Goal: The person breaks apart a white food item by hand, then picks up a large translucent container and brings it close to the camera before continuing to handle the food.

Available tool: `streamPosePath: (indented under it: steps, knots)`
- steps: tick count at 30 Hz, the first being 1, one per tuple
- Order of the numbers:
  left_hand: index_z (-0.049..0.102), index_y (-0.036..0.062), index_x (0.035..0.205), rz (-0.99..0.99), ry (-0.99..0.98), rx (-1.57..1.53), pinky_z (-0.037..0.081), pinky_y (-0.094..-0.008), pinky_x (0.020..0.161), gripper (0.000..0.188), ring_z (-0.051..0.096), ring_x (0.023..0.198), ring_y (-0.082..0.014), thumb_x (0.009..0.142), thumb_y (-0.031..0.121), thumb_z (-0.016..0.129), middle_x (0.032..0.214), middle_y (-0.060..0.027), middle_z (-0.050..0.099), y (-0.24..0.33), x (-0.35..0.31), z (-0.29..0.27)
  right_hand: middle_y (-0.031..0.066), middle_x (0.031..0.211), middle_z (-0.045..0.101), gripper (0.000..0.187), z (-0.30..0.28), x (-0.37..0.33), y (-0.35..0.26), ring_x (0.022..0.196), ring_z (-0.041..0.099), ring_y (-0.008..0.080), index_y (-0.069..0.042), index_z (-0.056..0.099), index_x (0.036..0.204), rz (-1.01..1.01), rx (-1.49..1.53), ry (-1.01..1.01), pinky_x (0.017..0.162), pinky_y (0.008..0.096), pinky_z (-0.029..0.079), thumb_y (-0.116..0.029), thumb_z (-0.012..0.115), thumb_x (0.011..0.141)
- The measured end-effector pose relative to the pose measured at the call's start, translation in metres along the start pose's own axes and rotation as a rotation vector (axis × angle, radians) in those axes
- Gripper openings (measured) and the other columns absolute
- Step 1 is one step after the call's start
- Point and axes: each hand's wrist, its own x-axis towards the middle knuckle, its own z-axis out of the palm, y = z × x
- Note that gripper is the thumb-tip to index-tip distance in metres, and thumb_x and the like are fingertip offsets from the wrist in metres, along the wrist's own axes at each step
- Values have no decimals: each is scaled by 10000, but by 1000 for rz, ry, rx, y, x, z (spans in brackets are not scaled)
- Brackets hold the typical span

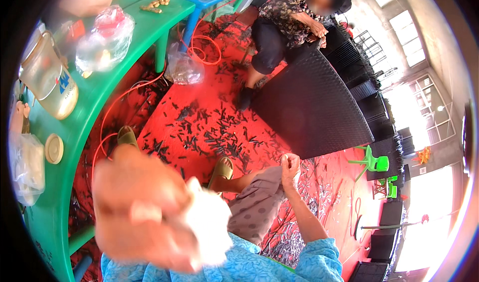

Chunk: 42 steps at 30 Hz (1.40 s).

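Observation:
Close up and blurred, my left hand (pixel 139 209) is raised in front of my body, its fingers curled around a soft-looking white thing (pixel 207 224). The blur hides what kind of thing that is. A pale band-like patch shows on one of its fingers. My right hand (pixel 290 173) rests by my knee, on the grey dotted trousers (pixel 257 204). Its thumb and fingers are pressed together; whether something small is between them is hidden. Just beyond it stands a large black woven panel (pixel 314 105), its lower corner close to my fingertips.
A person (pixel 284 27) sits opposite, hands at the panel's top edge. On the left, a green table (pixel 95 100) bears a clear plastic jug (pixel 49 80), plastic bags and a round lid (pixel 54 149). Black scraps litter the red floor (pixel 174 112), with an orange hose (pixel 102 127) across it.

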Motion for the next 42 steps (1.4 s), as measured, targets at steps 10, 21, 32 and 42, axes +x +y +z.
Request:
streamPosePath:
  steps: [10, 21, 32, 42]
  knots:
    - [462, 48, 809, -133, 159, 3, 365, -184, 441, 372, 461, 521, -129, 610, 209, 732, 721, -135, 464, -1, 8, -16, 45, 711, 522, 172, 12, 0, -31, 616, 474, 101, -22, 496, 885, -1, -79, -16, 559, 240, 401, -172, 553, 822]
    - [470, 43, 842, -110, 98, 58, 369, -183, 431, 410, 453, 528, -134, 612, 262, 730, 749, -150, 460, -8, 8, -21, 57, 705, 526, 167, 13, 1, -28, 610, 488, 128, -30, 499, 884, -14, -78, -11, 561, 259, 405, -173, 554, 817]
    - [472, 53, 858, -188, 59, 120, 396, -208, 543, 404, 472, 617, -136, 628, 255, 737, 775, -149, 486, -3, 9, -24, 53, 704, 527, 175, 14, 2, -27, 615, 483, 119, -32, 501, 880, -8, -47, -19, 558, 253, 401, -183, 559, 814]
    - [477, 63, 850, -290, 98, 76, 388, -215, 553, 422, 472, 623, -134, 610, 284, 744, 777, -146, 505, -2, 6, -23, 47, 701, 523, 174, 15, 3, -26, 608, 477, 108, -29, 507, 871, -2, -49, -17, 550, 246, 396, -186, 556, 814]
